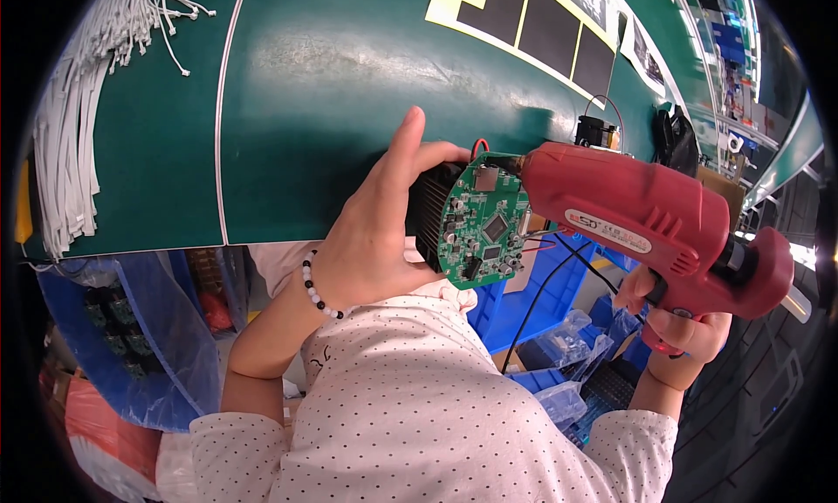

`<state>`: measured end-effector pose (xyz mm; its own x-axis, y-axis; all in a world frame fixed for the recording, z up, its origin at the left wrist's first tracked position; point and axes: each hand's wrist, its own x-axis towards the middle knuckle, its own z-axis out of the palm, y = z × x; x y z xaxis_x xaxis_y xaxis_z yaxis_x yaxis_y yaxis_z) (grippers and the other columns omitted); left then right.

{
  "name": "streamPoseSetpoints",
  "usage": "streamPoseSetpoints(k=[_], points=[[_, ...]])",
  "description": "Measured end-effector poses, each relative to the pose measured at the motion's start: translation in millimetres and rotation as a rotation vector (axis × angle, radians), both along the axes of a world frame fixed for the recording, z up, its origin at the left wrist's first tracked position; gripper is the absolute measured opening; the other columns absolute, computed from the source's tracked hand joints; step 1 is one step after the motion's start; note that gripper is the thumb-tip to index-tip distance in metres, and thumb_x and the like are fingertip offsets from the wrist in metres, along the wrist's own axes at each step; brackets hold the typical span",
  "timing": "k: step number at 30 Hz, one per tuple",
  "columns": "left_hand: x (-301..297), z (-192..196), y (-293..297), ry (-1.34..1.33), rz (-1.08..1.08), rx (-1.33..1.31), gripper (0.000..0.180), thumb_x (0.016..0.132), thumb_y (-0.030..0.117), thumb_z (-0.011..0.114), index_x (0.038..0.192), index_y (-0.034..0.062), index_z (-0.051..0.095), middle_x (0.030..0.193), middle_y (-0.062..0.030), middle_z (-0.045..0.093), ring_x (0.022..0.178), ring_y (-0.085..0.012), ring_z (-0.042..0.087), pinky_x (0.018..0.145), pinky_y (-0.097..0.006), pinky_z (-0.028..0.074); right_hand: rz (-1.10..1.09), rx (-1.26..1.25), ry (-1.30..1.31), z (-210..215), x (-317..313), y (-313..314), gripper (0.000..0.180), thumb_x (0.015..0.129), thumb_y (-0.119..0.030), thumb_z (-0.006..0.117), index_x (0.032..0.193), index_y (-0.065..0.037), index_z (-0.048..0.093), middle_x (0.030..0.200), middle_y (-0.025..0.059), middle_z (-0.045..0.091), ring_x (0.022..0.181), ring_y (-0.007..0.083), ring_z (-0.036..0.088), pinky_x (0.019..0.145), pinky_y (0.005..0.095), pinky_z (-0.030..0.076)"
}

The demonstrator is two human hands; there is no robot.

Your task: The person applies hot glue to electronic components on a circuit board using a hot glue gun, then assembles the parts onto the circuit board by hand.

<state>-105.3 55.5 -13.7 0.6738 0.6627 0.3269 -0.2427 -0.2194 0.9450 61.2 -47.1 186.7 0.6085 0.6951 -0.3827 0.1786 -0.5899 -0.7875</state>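
My left hand (375,219) grips a black finned heat sink (429,213) by its edges, thumb below and fingers above. A round green circuit board (478,232) with chips and small parts sits on the heat sink, facing right. Closed around the handle of a red hot glue gun (633,211) is my right hand (676,315). The gun's dark nozzle points left and meets the board's upper edge, near a silver connector (486,178); whether it touches, I cannot tell. A clear glue stick (796,304) protrudes from the gun's rear. Red and black wires run from the board.
White cable ties (78,128) lie in a bunch on the green table (297,110) at left. Yellow-edged black sheets (515,23) lie at the back. A small black part with wires (597,132) stands beyond the gun. Below the table's edge are a blue crate (537,289) and a blue bag-lined bin (131,328).
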Motion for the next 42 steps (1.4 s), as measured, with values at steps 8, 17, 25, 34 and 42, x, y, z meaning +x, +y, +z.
streamPoseSetpoints(k=[8,17,25,34,42], points=[[-0.4,0.3,0.2,-0.001,-0.001,-0.004,0.122,0.053,0.009,0.084,0.143,0.0035,0.001,0.119,-0.0175,0.051,0.107,-0.0312,0.053,0.093,-0.037,0.043,0.007,0.007,-0.001,-0.6,3.1,-1.9,0.053,0.051,-0.01,0.065,0.099,0.009,0.053,0.071,0.0137,0.058,0.057,0.0257,0.059,0.048,0.0305,0.046],[0.0,1.5,0.8,0.006,0.002,0.018,0.123,0.053,0.01,0.084,0.143,0.0025,0.0,0.119,-0.0188,0.051,0.107,-0.0319,0.053,0.093,-0.037,0.043,-0.01,-0.008,-0.022,0.5,-0.1,0.2,0.053,0.051,-0.011,0.065,0.099,0.009,0.053,0.07,0.0131,0.057,0.056,0.0249,0.06,0.048,0.0296,0.046],[-0.2,0.1,0.1,-0.007,-0.003,0.002,0.125,0.051,0.007,0.085,0.143,0.0026,0.001,0.12,-0.0168,0.051,0.107,-0.0312,0.053,0.093,-0.037,0.043,0.006,-0.04,-0.006,1.3,2.3,0.2,0.055,0.051,-0.012,0.066,0.1,0.008,0.052,0.071,0.0129,0.057,0.057,0.025,0.06,0.048,0.0294,0.046],[0.3,0.2,-0.3,-0.003,0.005,0.004,0.124,0.051,0.008,0.085,0.143,0.0025,0.001,0.12,-0.0171,0.051,0.107,-0.031,0.053,0.093,-0.037,0.043,0.011,-0.04,0.02,2.0,4.6,-1.0,0.054,0.052,-0.01,0.065,0.1,0.009,0.052,0.071,0.0132,0.057,0.057,0.0251,0.059,0.049,0.0308,0.046],[0.7,0.0,-0.3,0.011,0.008,0.017,0.124,0.053,0.012,0.085,0.142,0.0015,0.001,0.12,-0.0177,0.051,0.107,-0.0312,0.053,0.093,-0.037,0.043,-0.024,-0.003,0.001,0.1,2.7,-4.3,0.053,0.052,-0.009,0.062,0.1,0.009,0.052,0.072,0.0135,0.057,0.057,0.025,0.058,0.05,0.0318,0.047]])
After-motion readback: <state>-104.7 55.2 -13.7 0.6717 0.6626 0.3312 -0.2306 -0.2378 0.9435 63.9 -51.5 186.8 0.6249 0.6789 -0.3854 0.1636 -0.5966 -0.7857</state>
